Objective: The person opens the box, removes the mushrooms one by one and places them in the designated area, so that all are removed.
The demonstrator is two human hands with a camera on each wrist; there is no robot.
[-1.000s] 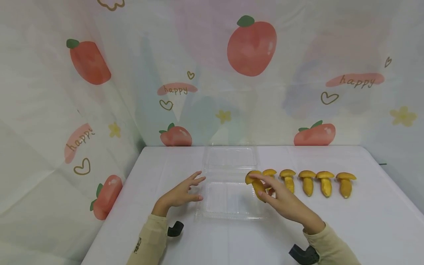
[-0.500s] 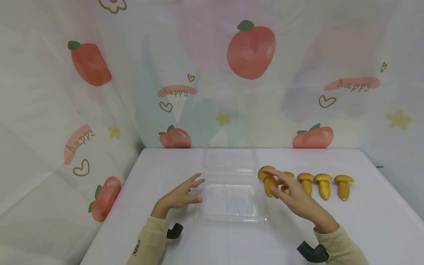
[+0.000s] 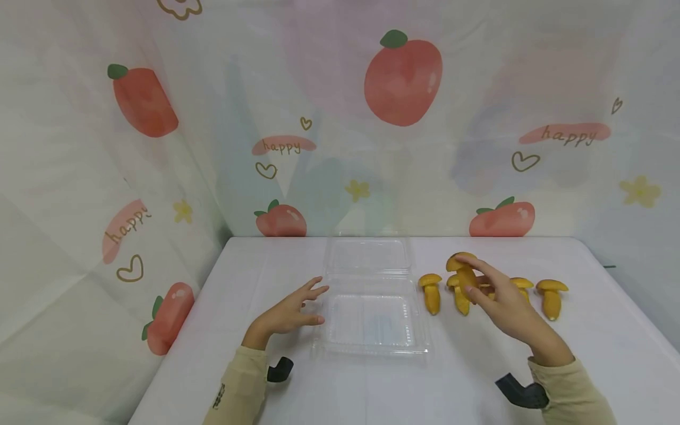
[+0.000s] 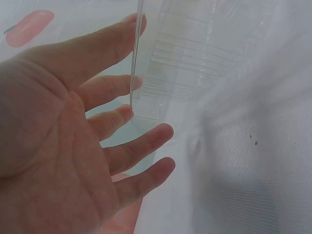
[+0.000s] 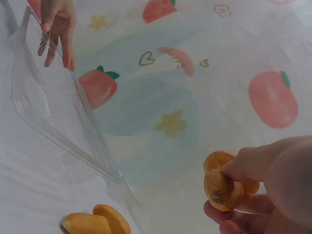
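My right hand [image 3: 502, 301] pinches a yellow-brown mushroom [image 3: 461, 273] between thumb and fingers, raised above the row of mushrooms. The right wrist view shows its stem end [image 5: 222, 192] pointing at the camera. Below, another mushroom [image 3: 431, 295] lies at the row's left end, and one [image 3: 552, 300] at the right end; the hand partly hides those between. My left hand [image 3: 289, 308], fingers spread and holding nothing, is at the left side of a clear plastic clamshell box [image 3: 372, 349]. Up close, its thumb and some fingertips are right at the box's rim [image 4: 134, 63].
The box's lid [image 3: 368, 257] is folded back toward the rear curtain [image 3: 329, 88], printed with fruit. A white cloth covers the table [image 3: 350, 392]. Black curved pieces [image 3: 523, 392] stick out from both sleeves.
My right hand has carried the mushroom rightward and up along the row, uncovering the leftmost mushrooms. The left hand and the box have stayed in place.
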